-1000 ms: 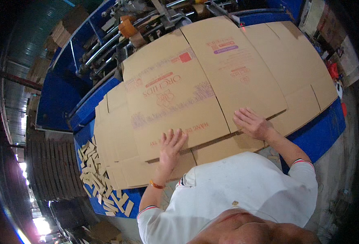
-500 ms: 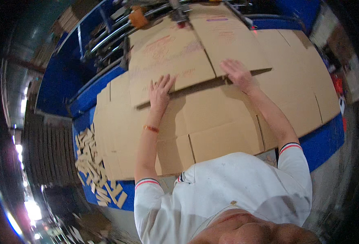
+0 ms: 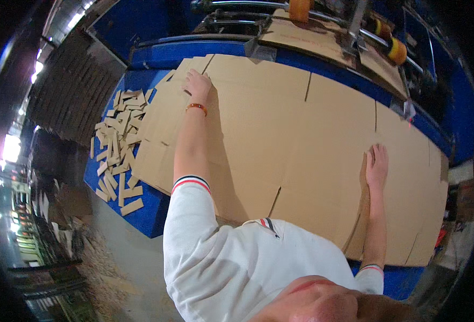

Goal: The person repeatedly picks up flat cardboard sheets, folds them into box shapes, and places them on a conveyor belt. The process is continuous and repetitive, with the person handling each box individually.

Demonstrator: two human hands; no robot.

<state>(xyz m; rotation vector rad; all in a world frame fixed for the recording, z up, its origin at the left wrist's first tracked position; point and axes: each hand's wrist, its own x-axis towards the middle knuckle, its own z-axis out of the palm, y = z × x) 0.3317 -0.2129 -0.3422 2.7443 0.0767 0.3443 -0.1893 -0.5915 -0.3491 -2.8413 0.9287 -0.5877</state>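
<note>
A flat brown cardboard sheet, slotted along its edges, lies over others on the blue table in front of me. My left hand rests on its far left part, close to a slot, with the fingers stretched out. On the right part of the cardboard lies my right hand, fingers extended and pointing away from me. Neither hand is wrapped round anything. Beyond the table edge, a printed cardboard sheet sits under the machine's rollers, apart from both hands.
Orange rollers and metal bars cross the blue machine at the back. Loose cardboard strips are heaped on the blue table at the left. Stacked cardboard stands farther left. Scraps litter the floor.
The printed cardboard has moved away from me under the rollers. My hands have left it and spread apart onto the plain cardboard. The view has turned and shifted.
</note>
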